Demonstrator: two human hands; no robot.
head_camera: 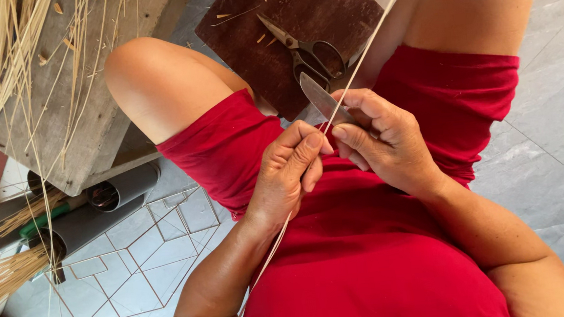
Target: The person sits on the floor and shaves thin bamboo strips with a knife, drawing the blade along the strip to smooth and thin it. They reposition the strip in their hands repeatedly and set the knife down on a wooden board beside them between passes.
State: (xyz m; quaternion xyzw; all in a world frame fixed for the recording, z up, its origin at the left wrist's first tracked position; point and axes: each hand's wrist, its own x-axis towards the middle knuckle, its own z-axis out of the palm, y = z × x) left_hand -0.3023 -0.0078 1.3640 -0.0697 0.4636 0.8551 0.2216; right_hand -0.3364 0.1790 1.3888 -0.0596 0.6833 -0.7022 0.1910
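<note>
Right hand (pixel 382 136) grips a small knife (pixel 319 96), blade pointing up-left, pressed against a thin straw strip (pixel 355 67). Left hand (pixel 290 171) pinches the same strip just below, apparently between thumb and forefinger. The strip runs diagonally, upper right to lower left.

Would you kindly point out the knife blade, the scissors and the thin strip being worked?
knife blade (pixel 318 98), head view, on the middle of the bare metal.
scissors (pixel 314 55), head view, near the pivot, on the dark board.
thin strip (pixel 368 43), head view, on the stretch above the right hand.
</note>
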